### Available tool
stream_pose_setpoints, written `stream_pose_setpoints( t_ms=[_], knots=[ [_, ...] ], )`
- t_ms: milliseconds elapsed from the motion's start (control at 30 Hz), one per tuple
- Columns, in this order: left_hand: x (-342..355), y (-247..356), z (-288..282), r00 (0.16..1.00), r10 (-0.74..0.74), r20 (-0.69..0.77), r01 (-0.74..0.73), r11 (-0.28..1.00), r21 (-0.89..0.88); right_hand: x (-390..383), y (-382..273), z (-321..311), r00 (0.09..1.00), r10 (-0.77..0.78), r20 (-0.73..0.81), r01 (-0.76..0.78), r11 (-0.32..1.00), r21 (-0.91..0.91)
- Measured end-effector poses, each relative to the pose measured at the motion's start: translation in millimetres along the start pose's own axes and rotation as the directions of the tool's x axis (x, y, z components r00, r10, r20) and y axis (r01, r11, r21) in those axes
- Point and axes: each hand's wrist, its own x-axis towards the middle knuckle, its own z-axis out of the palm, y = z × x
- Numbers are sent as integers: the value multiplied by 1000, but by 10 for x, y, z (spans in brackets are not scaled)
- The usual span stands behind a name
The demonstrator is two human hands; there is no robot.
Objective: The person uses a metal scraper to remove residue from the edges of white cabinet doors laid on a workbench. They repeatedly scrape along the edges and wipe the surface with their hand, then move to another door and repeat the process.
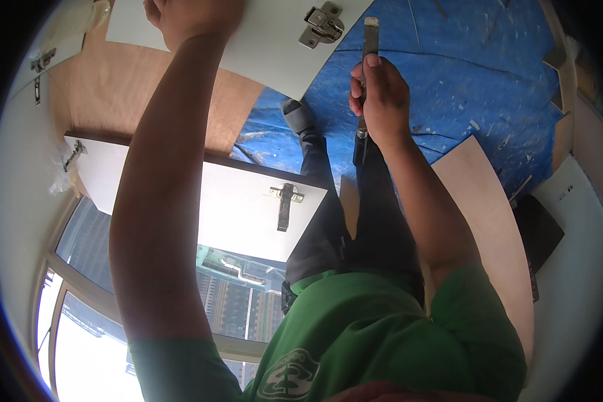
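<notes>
Across the upper middle of the frame lies the white cabinet door (pixel 261 40), a flat pale panel whose metal hinge (pixel 323 25) sits bolted near its right edge. Its face looks clean and smooth, its lower corner hanging out over the blue tarpaulin (pixel 476 74) that covers the floor. A second white panel (pixel 201 201) with its own hinge crosses the centre left, over brown plywood (pixel 114 87).

At the top edge, the left hand (pixel 191 17) presses down on the door, fingers curled at its far side; how firmly it grips I cannot tell. Right of the hinge, the right hand (pixel 380 100) is closed around a chisel (pixel 370 40), thumb up the shaft, the blade end pointing toward the top of the frame, just beside the door's edge.

Risk, as I judge it: the panel overhangs, so a hard push with the chisel could shift it or let the blade skid and scar the white face.
</notes>
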Motion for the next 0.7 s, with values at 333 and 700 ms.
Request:
stream_pose_setpoints(
  t_ms=[333, 700],
  knots=[
    [-6, -17, 44, 1000, 15, -27, -16, 999, -38, 153, 294, 52, 952, -299, 70, 306, 915, -263],
    [26, -117, 17, 997, 65, -47, -74, 972, -224, 303, 357, 187, 962, -274, 1, 274, 962, 18]
  ],
)
